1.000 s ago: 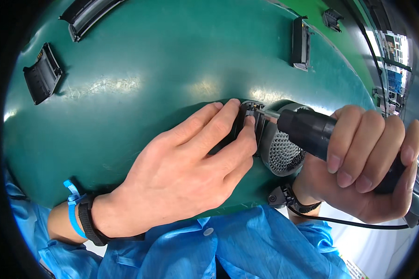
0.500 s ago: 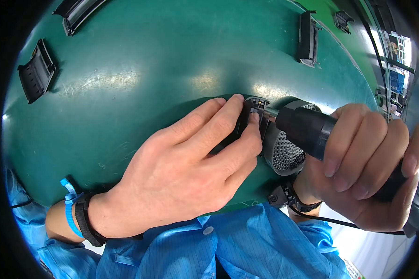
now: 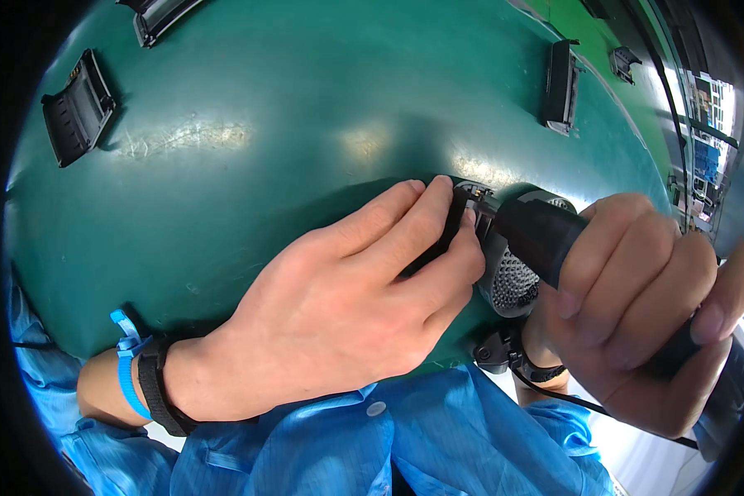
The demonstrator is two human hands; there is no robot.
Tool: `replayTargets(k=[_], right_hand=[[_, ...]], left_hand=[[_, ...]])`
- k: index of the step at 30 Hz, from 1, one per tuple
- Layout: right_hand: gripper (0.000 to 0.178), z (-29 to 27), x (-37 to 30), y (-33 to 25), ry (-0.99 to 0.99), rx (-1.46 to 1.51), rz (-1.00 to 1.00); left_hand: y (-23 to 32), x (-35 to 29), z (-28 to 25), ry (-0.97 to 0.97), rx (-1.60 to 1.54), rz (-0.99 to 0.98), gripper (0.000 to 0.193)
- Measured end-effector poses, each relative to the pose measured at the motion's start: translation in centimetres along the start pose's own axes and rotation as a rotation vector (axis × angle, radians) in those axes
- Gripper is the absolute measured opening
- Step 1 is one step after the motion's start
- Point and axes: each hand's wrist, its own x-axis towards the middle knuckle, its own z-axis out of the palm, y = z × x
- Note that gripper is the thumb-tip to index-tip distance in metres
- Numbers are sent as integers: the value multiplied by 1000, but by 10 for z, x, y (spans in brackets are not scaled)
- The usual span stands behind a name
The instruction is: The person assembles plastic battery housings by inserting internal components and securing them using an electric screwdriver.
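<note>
My left hand (image 3: 339,306) lies palm down over a dark plastic part (image 3: 436,255) and pins it with the fingertips. Most of that part is hidden beneath the fingers; its right end shows small metal pieces. In my right hand (image 3: 645,289), fingers wrapped round, is a black power screwdriver (image 3: 544,236). Its metal tip meets the exposed end of the part, just beside my left fingertips. Whether a screw sits under the tip is too small to tell. Partly behind the screwdriver stands a grey round holder (image 3: 514,279) with a dotted, hole-covered face.
Black plastic housings lie on the green table (image 3: 248,74): one housing (image 3: 78,109) at far left, another housing (image 3: 161,15) at the upper left, one more housing (image 3: 560,87) at far right. A small black piece (image 3: 625,63) rests beyond it. A cable (image 3: 587,403) runs by my right wrist.
The screwdriver's tip has come closer in to the end of the part, and my right hand sits slightly lower. My left hand keeps its hold. The whole view has shifted a little.
</note>
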Motion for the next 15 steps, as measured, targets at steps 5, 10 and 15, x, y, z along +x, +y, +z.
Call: replayTargets(k=[5, 10, 15], right_hand=[[16, -6, -2, -4, 16, -22, -3], [15, -8, -5, -14, 25, -42, -10], [15, -19, -11, -43, 47, -118, -94]], left_hand=[[1, 6, -1, 7, -4, 21, 14], [1, 4, -23, -167, 32, 21, 29], [-6, -8, -26, -249, 42, 78, 44]])
